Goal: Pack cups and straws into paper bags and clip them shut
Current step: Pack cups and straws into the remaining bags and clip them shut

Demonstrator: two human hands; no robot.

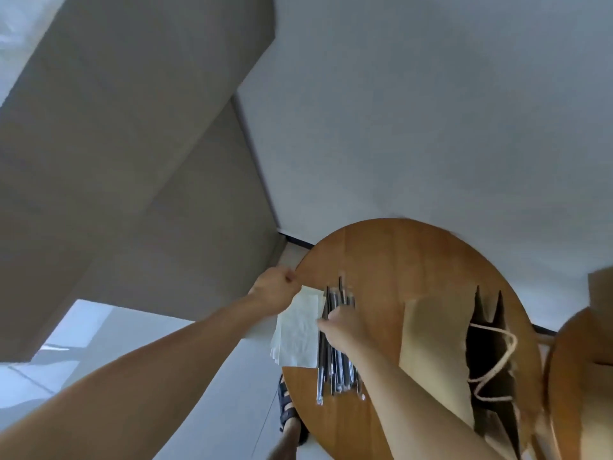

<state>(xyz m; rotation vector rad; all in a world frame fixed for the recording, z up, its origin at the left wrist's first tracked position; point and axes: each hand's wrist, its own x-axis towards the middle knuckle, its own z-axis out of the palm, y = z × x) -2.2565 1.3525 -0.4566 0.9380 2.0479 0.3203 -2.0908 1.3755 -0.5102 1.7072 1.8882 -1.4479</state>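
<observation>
**Left forearm [149,370] nearest; beyond it, dark clear-wrapped straws [335,370] being gathered**

The straws are spread in a loose bundle near the left edge of the round wooden table [398,254], their ends fanned toward its near rim. They are covered at mid-length by the right hand [341,323], whose fingers are curled down onto them. Some seem to be grasped, though how many cannot be made out.

Touching the straws on the left and overhanging the table edge, a stack of white paper sheets [295,333] is laid. At its far corner the left hand [273,287] is clenched by the rim; whether paper, rim or nothing is held cannot be told.

Toward the right edge a brown paper bag [431,343] with a pale rope handle [497,360] is laid on its side, mouth gaping, its inside too dark to read. No cups are seen.

The straw-picking step is judged to be in hand. A few straws must next be separated, lifted without dragging the rest, and carried right into the bag's mouth, which may need propping open.
</observation>
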